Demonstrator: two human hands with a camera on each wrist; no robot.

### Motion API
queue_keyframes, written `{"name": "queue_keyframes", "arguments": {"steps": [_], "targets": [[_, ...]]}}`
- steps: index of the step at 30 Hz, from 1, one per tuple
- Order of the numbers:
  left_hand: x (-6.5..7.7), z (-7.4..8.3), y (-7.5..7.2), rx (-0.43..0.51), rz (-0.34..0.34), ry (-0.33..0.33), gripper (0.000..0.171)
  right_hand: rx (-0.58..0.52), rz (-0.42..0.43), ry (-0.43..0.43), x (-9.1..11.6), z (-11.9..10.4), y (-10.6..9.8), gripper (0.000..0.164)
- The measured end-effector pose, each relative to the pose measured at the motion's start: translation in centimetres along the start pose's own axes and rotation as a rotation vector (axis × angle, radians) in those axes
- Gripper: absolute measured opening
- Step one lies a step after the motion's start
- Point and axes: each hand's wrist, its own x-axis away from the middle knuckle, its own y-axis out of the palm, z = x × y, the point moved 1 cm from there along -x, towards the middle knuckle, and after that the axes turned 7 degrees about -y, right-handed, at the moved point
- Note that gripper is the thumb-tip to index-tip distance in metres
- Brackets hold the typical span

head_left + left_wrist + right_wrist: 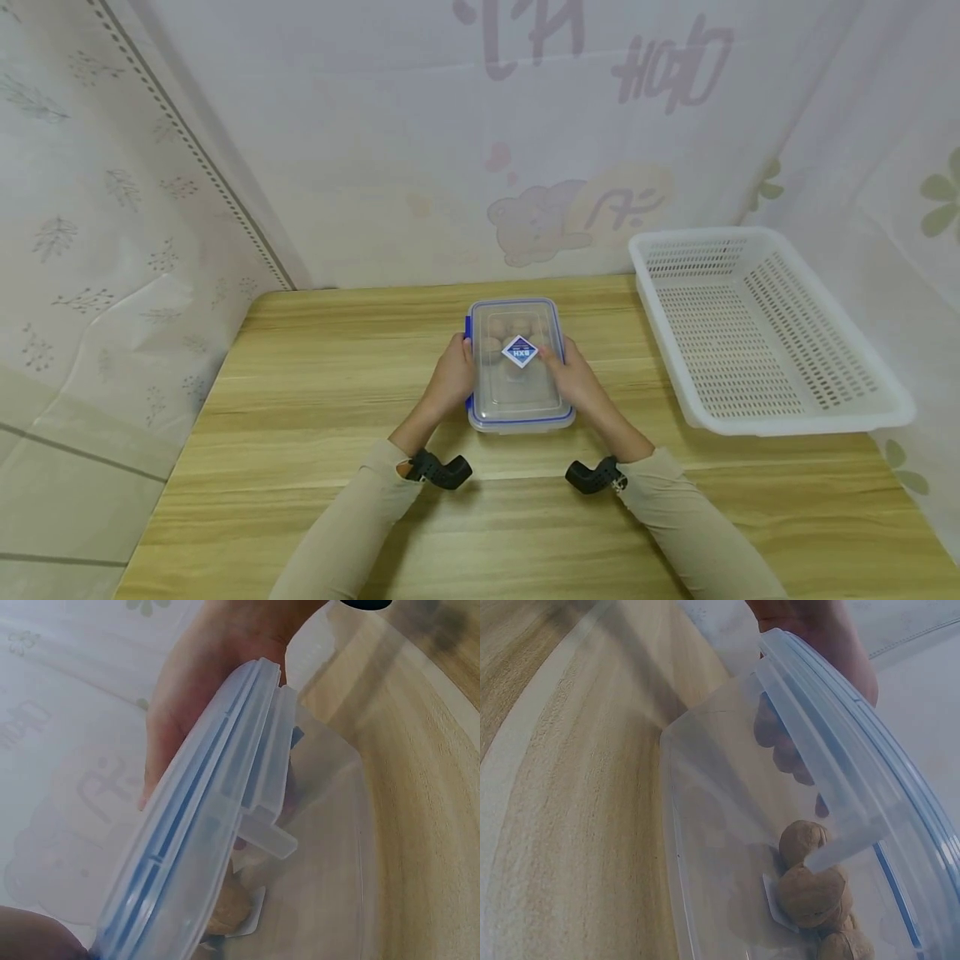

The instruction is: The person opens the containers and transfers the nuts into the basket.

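A clear plastic food container (517, 396) with a blue-sealed lid stands on the wooden table, in front of the person. Several brown walnuts (810, 896) lie inside it, gathered toward its far end in the head view. The lid carries a diamond-shaped blue and white label (520, 352). On the container's left side the left hand (452, 373) grips it, thumb up by the lid edge and fingers visible through the clear wall in the right wrist view. From the opposite side the right hand (579, 385) holds it, its thumb lying over the lid near the label.
A white perforated plastic basket (720, 354) stands at the right of the wooden table (315, 375). Printed curtains (360, 167) hang behind the table and along both sides. Each wrist wears a black camera strap.
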Motion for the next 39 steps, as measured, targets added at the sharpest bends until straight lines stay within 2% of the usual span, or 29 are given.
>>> {"name": "queue_keyframes", "arguments": {"steps": [17,21,24,28,32,39], "targets": [[-0.3,0.0,0.2,-0.026,0.006,-0.002,0.043,0.000,0.025,0.014,-0.1,-0.2,-0.1,0.065],[-0.5,-0.4,0.1,0.018,0.019,-0.044,0.041,0.000,0.028,0.025,-0.2,-0.1,-0.2,0.066],[-0.5,-0.9,-0.1,0.098,0.020,-0.094,0.040,0.007,0.030,0.027,-0.2,0.0,-0.2,0.066],[-0.5,-1.3,-0.2,0.191,-0.016,-0.121,0.042,0.015,0.022,0.013,-0.2,0.0,-0.1,0.066],[-0.4,-1.6,-0.4,0.220,-0.049,-0.127,0.044,0.031,0.024,0.008,-0.1,-0.1,0.0,0.066],[-0.6,-2.2,-0.3,0.240,-0.065,-0.154,0.045,0.032,0.012,0.005,-0.2,-0.2,0.0,0.064]]}}
